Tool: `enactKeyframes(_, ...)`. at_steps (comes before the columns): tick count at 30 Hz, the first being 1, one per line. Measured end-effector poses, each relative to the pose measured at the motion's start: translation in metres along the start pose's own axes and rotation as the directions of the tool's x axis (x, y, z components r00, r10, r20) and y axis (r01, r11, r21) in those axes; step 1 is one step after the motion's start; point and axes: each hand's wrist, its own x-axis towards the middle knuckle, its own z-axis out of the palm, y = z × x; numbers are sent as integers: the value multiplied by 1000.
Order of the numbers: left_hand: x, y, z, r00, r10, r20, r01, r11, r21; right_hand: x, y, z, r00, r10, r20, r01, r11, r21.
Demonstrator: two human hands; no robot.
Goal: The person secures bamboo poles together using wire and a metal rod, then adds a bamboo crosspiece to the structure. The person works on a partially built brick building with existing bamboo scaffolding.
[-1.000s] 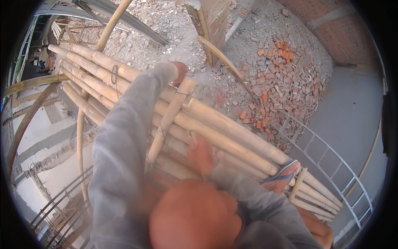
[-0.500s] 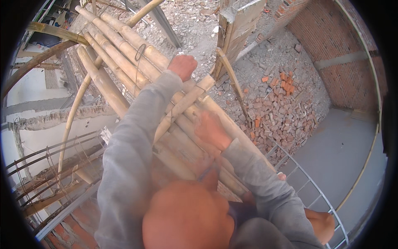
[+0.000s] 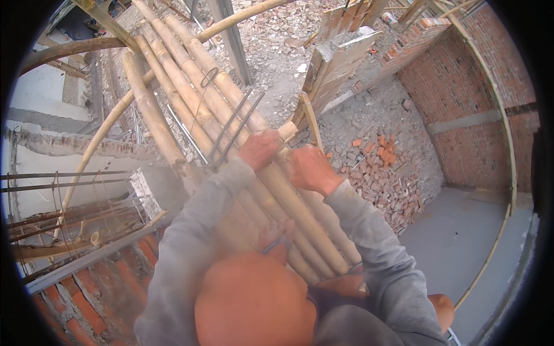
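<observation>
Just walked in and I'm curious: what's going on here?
A person in grey sleeves has the left-hand grip and right-hand grip close together at a short, pale bamboo crosspiece over long, tan bamboo poles. What they hold is hidden. A dark, U-shaped metal rod lies beside the left one.

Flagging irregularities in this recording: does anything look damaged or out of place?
Yes: brick rubble lies heaped to the right of the bamboo poles, an irregular jumble, unlike the neatly coursed brick wall beyond.

Side by side, reaching forward

The bare left hand [image 3: 259,149] sits back upward, just beside the bare right hand [image 3: 311,168]; both look curled; the left grey-sleeved forearm [image 3: 199,210] and right grey-sleeved forearm [image 3: 369,236] converge; palms hidden.
</observation>
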Motion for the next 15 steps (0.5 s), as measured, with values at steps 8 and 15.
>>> enactKeyframes(8, -3, -16, -7, 962, 265, -69, -270, 959, -83, -15, 6, 11, 999, -34, -4, 34, 999, 17)
enactKeyframes(15, 23, -36, 13, 996, -77, -44, 52, 909, -413, -25, 4, 12, 1000, -10, -21, 9, 1000, -4)
